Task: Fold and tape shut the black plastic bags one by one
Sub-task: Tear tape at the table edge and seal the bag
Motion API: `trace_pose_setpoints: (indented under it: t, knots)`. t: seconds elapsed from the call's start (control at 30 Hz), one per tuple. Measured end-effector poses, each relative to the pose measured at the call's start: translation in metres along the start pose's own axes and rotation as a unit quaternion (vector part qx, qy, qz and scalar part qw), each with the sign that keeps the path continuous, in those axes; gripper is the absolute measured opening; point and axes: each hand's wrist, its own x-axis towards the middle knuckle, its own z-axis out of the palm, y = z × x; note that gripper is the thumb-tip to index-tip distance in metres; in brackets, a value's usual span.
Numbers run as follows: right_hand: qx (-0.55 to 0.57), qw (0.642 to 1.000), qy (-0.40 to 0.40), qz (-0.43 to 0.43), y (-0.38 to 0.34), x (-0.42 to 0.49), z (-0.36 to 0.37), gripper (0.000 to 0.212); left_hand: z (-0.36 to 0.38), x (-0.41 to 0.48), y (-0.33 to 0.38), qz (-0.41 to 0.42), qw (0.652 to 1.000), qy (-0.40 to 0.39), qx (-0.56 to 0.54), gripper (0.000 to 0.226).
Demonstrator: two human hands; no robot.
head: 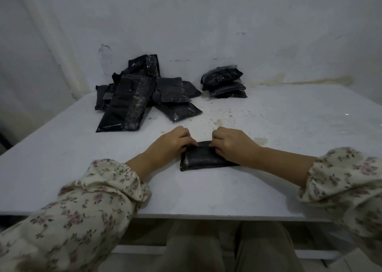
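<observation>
Bag (201,158) at six o'clock on desk (279,116): I see left grip (175,141) and right grip (229,142) pinching its folded top, hiding both upper corners.

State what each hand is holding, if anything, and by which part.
Both hold one small black bag on the table: the left hand and the right hand pinch its folded far edge, one towards each end.

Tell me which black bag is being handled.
The folded bag nearest the person, pinched by left hand and right hand; the loose pile and small stack lie untouched.
</observation>
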Motion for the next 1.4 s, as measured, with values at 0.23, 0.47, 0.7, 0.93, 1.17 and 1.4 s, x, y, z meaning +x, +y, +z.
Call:
trace_pose_setpoints:
  t: [0.23, 0.47, 0.7, 0.93, 1.17, 1.4]
  knots:
    - [0.005, 0.999, -0.033, -0.026, -0.001, 0.002, -0.004, 0.013, -0.02, -0.011, 0.007, -0.004, 0.999, -0.02, 0.031, 0.027]
    - [0.012, 0.999, -0.033, -0.039, 0.004, 0.0, -0.008, 0.029, -0.002, 0.011, 0.049, -0.115, 0.985, -0.118, -0.043, 0.051]
    - [0.121, 0.978, -0.079, 0.148, 0.014, -0.013, -0.022, 0.019, -0.003, 0.022, 0.049, -0.092, 0.98, -0.176, -0.013, 0.06]
    - [0.074, 0.994, -0.036, 0.072, -0.002, -0.026, -0.017, 0.023, -0.001, 0.033, 0.048, -0.079, 0.967, -0.239, 0.042, 0.059]
    - [0.212, 0.951, -0.063, 0.215, 0.01, -0.041, -0.034, 0.027, 0.004, 0.04, 0.061, -0.068, 0.97, -0.227, 0.046, 0.054]
    - [0.334, 0.883, -0.067, 0.323, 0.038, -0.062, -0.066, 0.025, 0.019, 0.074, 0.092, -0.047, 0.97, -0.238, 0.001, 0.048]
